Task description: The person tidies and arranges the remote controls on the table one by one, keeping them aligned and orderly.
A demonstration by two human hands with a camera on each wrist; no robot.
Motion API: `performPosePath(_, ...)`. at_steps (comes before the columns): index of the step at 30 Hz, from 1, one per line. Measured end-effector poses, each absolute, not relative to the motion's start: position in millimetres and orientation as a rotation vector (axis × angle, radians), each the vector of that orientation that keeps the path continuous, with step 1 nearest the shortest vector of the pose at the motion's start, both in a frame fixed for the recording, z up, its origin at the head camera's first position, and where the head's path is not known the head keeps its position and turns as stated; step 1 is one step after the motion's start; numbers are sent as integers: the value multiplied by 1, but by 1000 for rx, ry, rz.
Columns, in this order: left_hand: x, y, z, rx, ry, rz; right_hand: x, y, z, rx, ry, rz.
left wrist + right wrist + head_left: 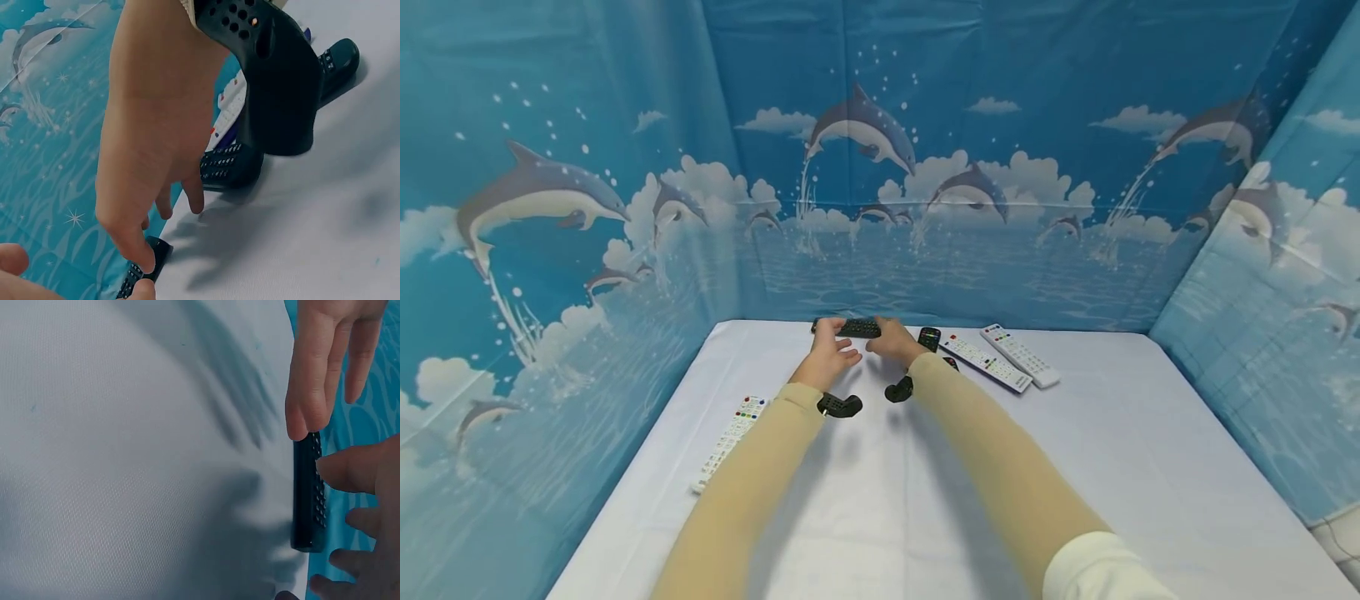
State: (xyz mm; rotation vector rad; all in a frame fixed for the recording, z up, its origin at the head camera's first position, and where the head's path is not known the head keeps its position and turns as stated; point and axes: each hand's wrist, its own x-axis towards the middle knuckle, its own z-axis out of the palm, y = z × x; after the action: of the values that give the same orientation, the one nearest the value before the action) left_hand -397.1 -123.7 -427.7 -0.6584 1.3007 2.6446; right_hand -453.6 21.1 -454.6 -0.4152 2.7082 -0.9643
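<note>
A slim black remote control [859,328] lies along the far edge of the white table, its rows of small keys showing. My left hand [829,357] pinches it near its left end. In the right wrist view the left fingertips [306,425] meet the remote's upper end. My right hand [893,340] grips the other part; in the right wrist view one of its digits rests on the key side of the black remote [305,494], and its other fingers are spread below. Seen from the left wrist, the right hand [156,131] hangs over the black remote [159,259].
Right of the hands lie another black remote [929,337], a dark one [951,363] partly behind the sleeve, and two white remotes [988,362] [1022,357]. A white remote [730,442] lies beside the left forearm. Each wrist wears a black device [840,406]. A dolphin-print curtain [925,267] stands behind the table.
</note>
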Motion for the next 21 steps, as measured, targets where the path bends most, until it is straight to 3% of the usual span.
performPosePath(11,-404,-123,-445,-684,1197,2695,-455,28,-461,-405,2712,-829)
performPosePath(21,-415,-134,-456,-694,1113,2733,-455,21,-462,-590,2871,-469)
